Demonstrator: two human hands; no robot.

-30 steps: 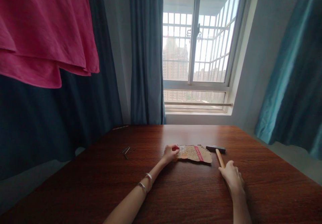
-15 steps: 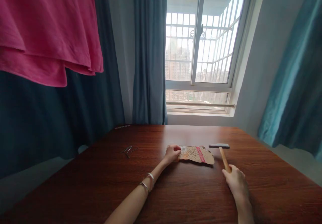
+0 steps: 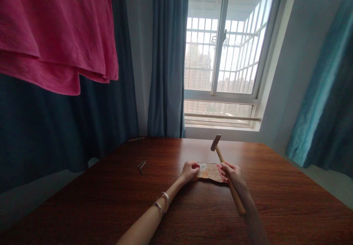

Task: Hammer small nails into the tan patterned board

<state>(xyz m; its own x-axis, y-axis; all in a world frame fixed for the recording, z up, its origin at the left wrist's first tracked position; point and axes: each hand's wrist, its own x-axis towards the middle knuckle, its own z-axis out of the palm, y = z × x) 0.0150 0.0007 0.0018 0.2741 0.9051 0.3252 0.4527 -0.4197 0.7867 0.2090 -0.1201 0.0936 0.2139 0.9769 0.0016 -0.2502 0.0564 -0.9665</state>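
A hammer (image 3: 218, 152) is in my right hand (image 3: 234, 177), whose fingers wrap its wooden handle. The metal head is up, above the far side of the table, and the handle's end points down toward me. Under and left of that hand lies a flat cardboard piece (image 3: 210, 172) with dark dots, a red band and a ragged edge; my right hand hides its right end. My left hand (image 3: 191, 170) is closed at the cardboard's left end, thumb and fingers pinched on it. Whether anything small sits between those fingertips is hidden.
Several nails (image 3: 142, 166) lie on the brown wooden table (image 3: 110, 204) to the left. Behind the table are a blue curtain (image 3: 167, 72) and a barred window (image 3: 220, 65). A pink cloth (image 3: 57, 39) hangs at upper left.
My right hand has moved left and lifted the hammer, so its head rose from low over the table and now covers the cardboard's right end. My left hand stays at the cardboard.
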